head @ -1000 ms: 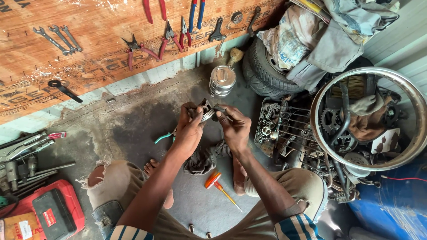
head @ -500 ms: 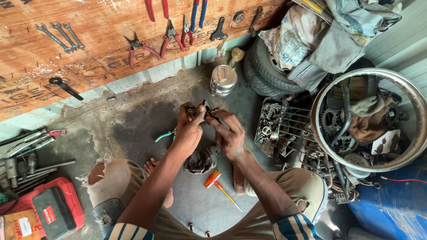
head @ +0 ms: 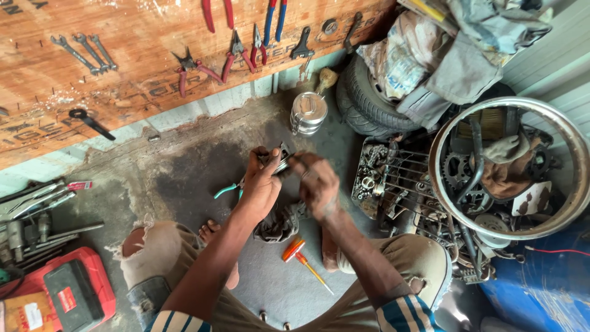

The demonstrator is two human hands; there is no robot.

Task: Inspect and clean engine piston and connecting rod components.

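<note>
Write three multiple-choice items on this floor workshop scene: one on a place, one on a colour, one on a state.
1. Where does the orange-handled screwdriver lie?
A. on the floor between the knees
B. on the wall board
C. inside the wheel rim

2. What colour is the tool case at lower left?
A. blue
B. red
C. white

3. How is the small metal part held?
A. by both hands
B. by one hand
C. it lies untouched

Key: 1 A, it lies below the hands; 2 B, its shell is red; 3 A, the left hand and right hand meet on it.

A small dark metal part (head: 281,161), partly hidden, sits gripped above the greasy engine piece (head: 278,222).
</note>
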